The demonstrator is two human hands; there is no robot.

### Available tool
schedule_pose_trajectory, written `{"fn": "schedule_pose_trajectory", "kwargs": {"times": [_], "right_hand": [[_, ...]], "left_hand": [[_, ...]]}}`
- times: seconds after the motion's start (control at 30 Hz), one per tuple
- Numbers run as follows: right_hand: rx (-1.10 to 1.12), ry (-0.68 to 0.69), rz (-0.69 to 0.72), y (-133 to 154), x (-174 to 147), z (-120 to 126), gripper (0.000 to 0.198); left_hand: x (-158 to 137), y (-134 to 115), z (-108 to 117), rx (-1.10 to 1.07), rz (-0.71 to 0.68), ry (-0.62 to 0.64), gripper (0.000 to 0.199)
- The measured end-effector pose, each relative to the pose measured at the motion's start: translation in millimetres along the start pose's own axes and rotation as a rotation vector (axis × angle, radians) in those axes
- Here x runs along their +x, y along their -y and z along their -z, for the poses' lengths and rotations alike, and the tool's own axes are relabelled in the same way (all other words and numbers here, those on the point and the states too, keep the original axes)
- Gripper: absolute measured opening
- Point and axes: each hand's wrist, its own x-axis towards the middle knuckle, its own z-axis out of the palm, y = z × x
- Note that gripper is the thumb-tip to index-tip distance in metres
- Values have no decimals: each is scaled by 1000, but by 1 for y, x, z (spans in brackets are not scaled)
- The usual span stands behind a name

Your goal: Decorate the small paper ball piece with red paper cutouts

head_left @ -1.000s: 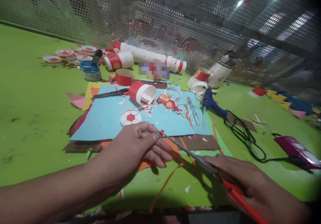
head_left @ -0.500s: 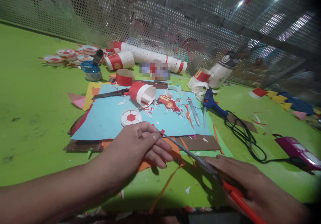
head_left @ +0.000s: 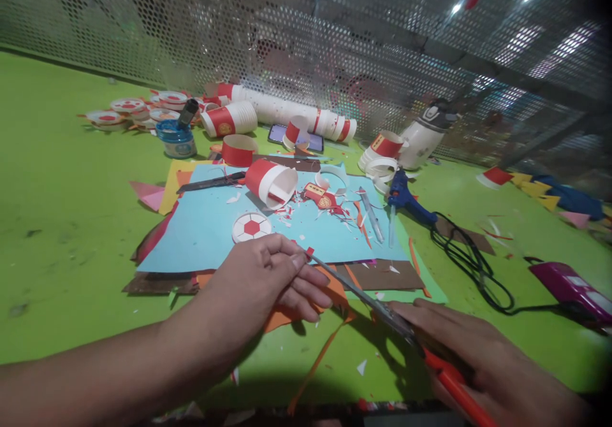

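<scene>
My left hand (head_left: 268,280) is closed in a pinch of thumb and forefinger on a small red paper piece (head_left: 310,251), with the other fingers half curled below. The tip of the scissors (head_left: 377,304) meets that piece. Their orange-red handles sit in my right hand (head_left: 471,344), at lower right. The blades look nearly closed. Just beyond my left hand lies a white paper disc (head_left: 252,227) with a red hexagon and drawn lines. It rests on a light blue sheet (head_left: 201,236) strewn with red and white scraps.
A red and white paper cup (head_left: 271,183) lies on its side on the sheet, near a black utility knife (head_left: 210,183). To the right are a blue glue gun (head_left: 406,197) and its black cord. A blue jar (head_left: 176,137), stacked cups (head_left: 287,107) and a phone (head_left: 275,135) stand behind.
The view has shifted very slightly, so the table things sit a little lower. Both hands, the scissors and the red paper piece keep almost the same pose.
</scene>
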Motion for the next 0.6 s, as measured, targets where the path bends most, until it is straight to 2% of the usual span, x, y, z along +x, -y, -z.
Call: {"fn": "schedule_pose_trajectory", "kwargs": {"times": [0.37, 0.6], "right_hand": [[44, -38, 28, 1, 3, -2, 46], [17, -2, -20, -4, 0, -4, 45]], "left_hand": [[0, -2, -1, 19, 8, -7, 19], [-1, -1, 2, 43, 14, 6, 20]]}}
